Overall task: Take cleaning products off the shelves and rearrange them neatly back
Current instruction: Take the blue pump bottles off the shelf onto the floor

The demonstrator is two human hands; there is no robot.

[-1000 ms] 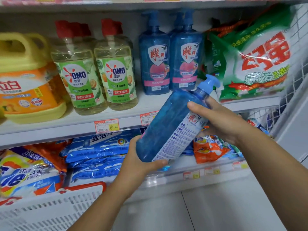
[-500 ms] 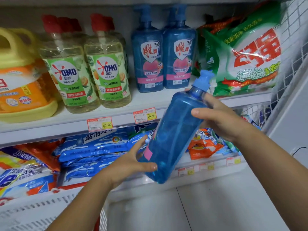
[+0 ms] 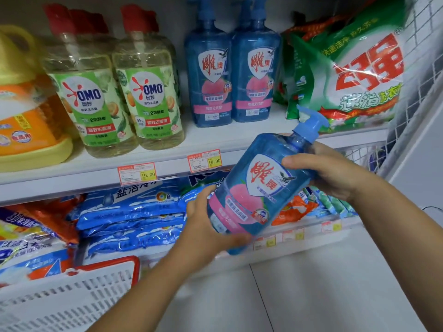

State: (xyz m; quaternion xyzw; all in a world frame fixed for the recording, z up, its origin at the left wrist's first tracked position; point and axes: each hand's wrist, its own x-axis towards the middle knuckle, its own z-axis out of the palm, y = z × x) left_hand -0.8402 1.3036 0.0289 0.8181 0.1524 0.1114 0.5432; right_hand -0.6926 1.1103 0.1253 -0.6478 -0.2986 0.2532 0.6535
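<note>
Blue pump bottle (image 3: 259, 188) is off the shelf, held in 2 hands in front of the upper shelf (image 3: 79, 174) and below its board. Its long axis is tilted: pump head (image 3: 311, 125) up and to the right, base down and to the left, front label toward the camera. Left hand (image 3: 203, 233) cups the base, thumb across the lower front. Right hand (image 3: 328, 171) grips the shoulder, thumb over the label top, fingers hidden behind; it is the nearer hand to the board. Likely target is the bare strip in front of the 2 standing blue bottles (image 3: 208, 75), up and left of the held one. Green detergent bag (image 3: 354, 75) leans just right of them and OMO bottles (image 3: 148, 92) stand to the left, so room is narrow. Judgement: bring the axis upright, lift over the price tags (image 3: 204, 160), and set it down label outward.
</note>
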